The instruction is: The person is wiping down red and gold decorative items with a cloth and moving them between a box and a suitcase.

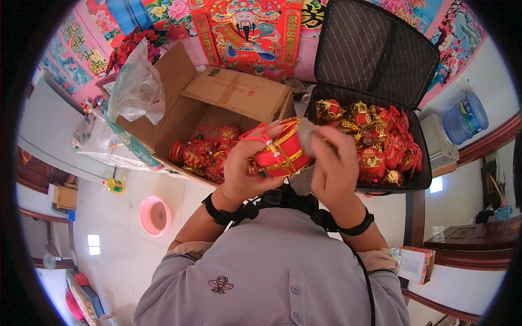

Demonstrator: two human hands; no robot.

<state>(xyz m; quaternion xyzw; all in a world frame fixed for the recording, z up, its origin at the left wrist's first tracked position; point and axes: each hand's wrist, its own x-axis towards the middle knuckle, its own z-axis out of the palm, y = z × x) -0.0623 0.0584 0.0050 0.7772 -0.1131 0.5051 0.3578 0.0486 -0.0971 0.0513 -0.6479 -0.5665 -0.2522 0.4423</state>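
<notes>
My left hand (240,167) grips a red lantern-shaped ornament (285,153) with gold bands and a red cord, held in front of my chest. My right hand (336,163) holds a grey cloth (306,132) against the ornament's right end; part of the cloth hangs below between my hands. Behind my left hand stands an open cardboard box (236,91) holding red and gold ornaments (200,157). Behind my right hand lies an open black suitcase (424,163), also filled with red and gold ornaments (371,159).
A clear plastic bag (138,89) hangs over the box's left flap. A pink basin (155,216) and a bottle of yellow liquid (114,186) stand on the tiled floor at left. On the right are a blue water bottle (465,118) and a white-and-orange box (416,265).
</notes>
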